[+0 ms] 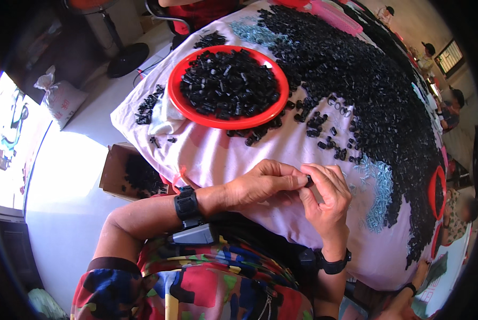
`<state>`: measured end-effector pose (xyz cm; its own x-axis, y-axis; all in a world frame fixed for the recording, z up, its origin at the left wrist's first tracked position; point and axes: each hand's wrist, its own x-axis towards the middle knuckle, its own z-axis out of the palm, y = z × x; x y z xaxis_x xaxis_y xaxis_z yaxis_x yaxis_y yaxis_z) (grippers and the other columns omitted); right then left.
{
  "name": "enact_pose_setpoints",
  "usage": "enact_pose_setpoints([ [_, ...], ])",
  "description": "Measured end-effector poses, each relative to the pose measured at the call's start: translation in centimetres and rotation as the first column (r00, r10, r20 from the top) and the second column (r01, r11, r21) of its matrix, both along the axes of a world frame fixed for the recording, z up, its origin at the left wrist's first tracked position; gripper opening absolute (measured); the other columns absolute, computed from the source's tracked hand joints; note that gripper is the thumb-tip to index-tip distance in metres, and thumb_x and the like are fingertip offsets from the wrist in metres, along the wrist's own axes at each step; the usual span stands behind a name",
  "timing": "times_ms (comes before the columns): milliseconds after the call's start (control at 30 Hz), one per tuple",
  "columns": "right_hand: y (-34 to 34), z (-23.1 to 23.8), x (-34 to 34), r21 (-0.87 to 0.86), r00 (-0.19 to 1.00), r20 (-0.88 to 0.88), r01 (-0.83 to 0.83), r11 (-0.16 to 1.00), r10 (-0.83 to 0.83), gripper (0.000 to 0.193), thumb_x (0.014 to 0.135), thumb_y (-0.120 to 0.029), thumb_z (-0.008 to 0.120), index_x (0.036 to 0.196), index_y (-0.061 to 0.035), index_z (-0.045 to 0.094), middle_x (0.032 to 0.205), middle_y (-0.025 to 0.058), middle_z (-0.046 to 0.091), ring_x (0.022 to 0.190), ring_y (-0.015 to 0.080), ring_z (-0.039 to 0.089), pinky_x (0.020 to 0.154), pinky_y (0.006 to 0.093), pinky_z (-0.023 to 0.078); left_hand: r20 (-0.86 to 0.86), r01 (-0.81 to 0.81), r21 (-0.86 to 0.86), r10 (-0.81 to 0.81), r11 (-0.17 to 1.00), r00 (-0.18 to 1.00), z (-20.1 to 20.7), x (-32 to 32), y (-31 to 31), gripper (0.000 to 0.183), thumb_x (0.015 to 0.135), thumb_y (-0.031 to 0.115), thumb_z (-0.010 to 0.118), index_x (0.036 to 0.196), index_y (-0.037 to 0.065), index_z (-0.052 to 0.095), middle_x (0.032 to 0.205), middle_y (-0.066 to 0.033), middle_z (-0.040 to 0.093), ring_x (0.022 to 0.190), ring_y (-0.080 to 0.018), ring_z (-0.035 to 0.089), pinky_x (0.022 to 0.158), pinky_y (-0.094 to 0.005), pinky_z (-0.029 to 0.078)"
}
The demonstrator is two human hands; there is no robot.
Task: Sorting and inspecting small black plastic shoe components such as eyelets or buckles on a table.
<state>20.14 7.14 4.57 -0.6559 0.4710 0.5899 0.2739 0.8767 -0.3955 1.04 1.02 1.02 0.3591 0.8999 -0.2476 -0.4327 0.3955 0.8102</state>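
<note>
Between my two hands, above the near edge of the cloth-covered table, is a small black plastic part (309, 181). My left hand (273, 181) pinches it between thumb and forefinger. Fingers of my right hand (327, 194) close on its other side, so most of the part is hidden. Farther off stands a red basin (175, 101) heaped with small black parts (231, 82). A big spread of similar black parts (351, 69) covers the far and right side of the table. Thin silvery-blue pieces, perhaps screws (380, 192), lie in a pile right of my right hand.
The pink cloth (217, 154) drapes over the table's edge. A cardboard box (116, 173) with black parts stands on the floor at left, near a white sack (60, 98) and a fan base (128, 60). Another red basin (437, 192) is at the right edge, where other people sit.
</note>
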Motion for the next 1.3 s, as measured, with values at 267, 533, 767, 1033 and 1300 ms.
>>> enact_pose_setpoints([
  [267,0.0,0.0,1.0,-0.178,0.992,-0.022,0.119,0.977,-0.125,0.050,0.084,-0.011,0.080,0.129,0.0029,0.064,0.117,0.0171,0.070,0.097,0.0331,0.064,0.078,0.0405,0.053,-0.218,-0.165,0.148,0.195,0.975,0.956,3.4,-2.3,1.2,0.026,0.102,0.033,0.066,0.107,0.008,0.073,0.102,-0.0012,0.075,0.086,-0.0070,0.068,0.069,-0.0226,0.051],
  [533,0.1,-0.1,0.9,-0.158,0.991,-0.003,0.129,0.979,-0.131,0.021,0.085,-0.003,0.075,0.106,0.0013,0.072,0.091,0.0130,0.073,0.079,0.0303,0.064,0.070,0.0386,0.052,-0.603,-0.059,0.797,0.786,0.601,-0.133,4.7,-11.7,4.9,0.029,0.088,0.021,0.074,0.110,0.003,0.076,0.118,-0.0196,0.071,0.112,-0.0338,0.067,0.098,-0.0405,0.052],
  [767,0.1,-0.6,0.5,-0.133,0.993,0.074,0.097,0.986,-0.087,0.017,0.083,-0.003,0.076,0.100,0.0008,0.073,0.088,0.0118,0.073,0.079,0.0311,0.065,0.070,0.0400,0.053,-0.770,0.142,0.548,0.564,0.824,-0.299,1.6,-12.9,7.4,0.052,0.103,0.033,0.050,0.150,0.011,0.050,0.162,-0.0209,0.036,0.151,-0.0448,0.027,0.119,-0.0567,0.026],
  [1033,0.1,-0.5,0.7,-0.142,0.983,0.154,0.120,0.983,-0.097,0.019,0.081,-0.003,0.076,0.099,-0.0004,0.074,0.087,0.0121,0.073,0.081,0.0326,0.065,0.072,0.0406,0.054,-0.766,0.209,0.455,0.500,0.866,-0.404,2.3,-13.3,8.1,0.057,0.104,0.040,0.049,0.154,0.012,0.044,0.161,-0.0219,0.036,0.151,-0.0443,0.029,0.119,-0.0572,0.027],
  [1300,0.4,-0.4,1.2,-0.122,0.978,0.167,0.143,0.982,-0.121,0.017,0.081,-0.004,0.076,0.098,-0.0004,0.074,0.088,0.0122,0.073,0.081,0.0323,0.065,0.072,0.0405,0.054,-0.779,0.213,0.502,0.545,0.838,-0.310,5.5,-13.7,6.7,0.051,0.103,0.039,0.051,0.144,0.008,0.056,0.148,-0.0225,0.050,0.135,-0.0392,0.050,0.112,-0.0539,0.036],
])
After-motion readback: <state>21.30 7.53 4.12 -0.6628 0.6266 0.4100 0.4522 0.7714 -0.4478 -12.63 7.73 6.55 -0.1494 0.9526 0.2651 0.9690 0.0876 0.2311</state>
